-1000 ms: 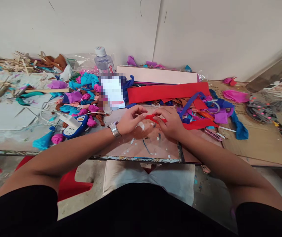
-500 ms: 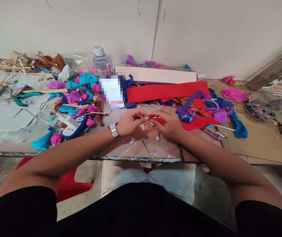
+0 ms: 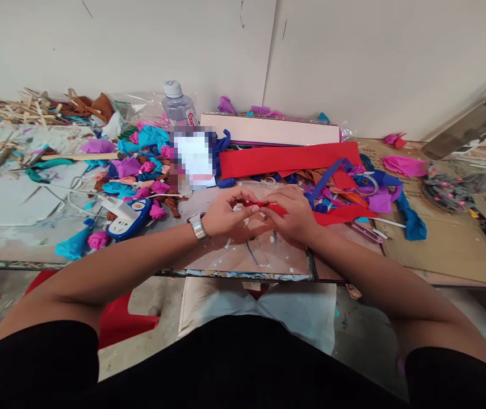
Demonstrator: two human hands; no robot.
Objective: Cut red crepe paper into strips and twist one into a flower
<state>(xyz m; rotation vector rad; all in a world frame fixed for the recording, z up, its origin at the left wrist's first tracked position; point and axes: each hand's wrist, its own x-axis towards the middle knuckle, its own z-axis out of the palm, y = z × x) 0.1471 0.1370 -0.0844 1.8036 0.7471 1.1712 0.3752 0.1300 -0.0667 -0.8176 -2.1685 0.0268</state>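
Observation:
My left hand, with a silver watch at the wrist, and my right hand meet over the middle of the worktable. Both pinch the near end of a long red paper strip, which trails off to the right across the table. The fingers of both hands are curled closed on it, fingertips touching. A wider red sheet lies flat just beyond my hands.
Crumpled pink, purple and teal paper flowers pile up at the left, beside a blue and white power strip and a water bottle. Blue and purple scraps lie right. Wooden sticks sit far left. A cardboard sheet covers the right side.
My fingers have closed in more tightly on the end of the red strip, and my left hand has curled further. The rest of the table is unchanged.

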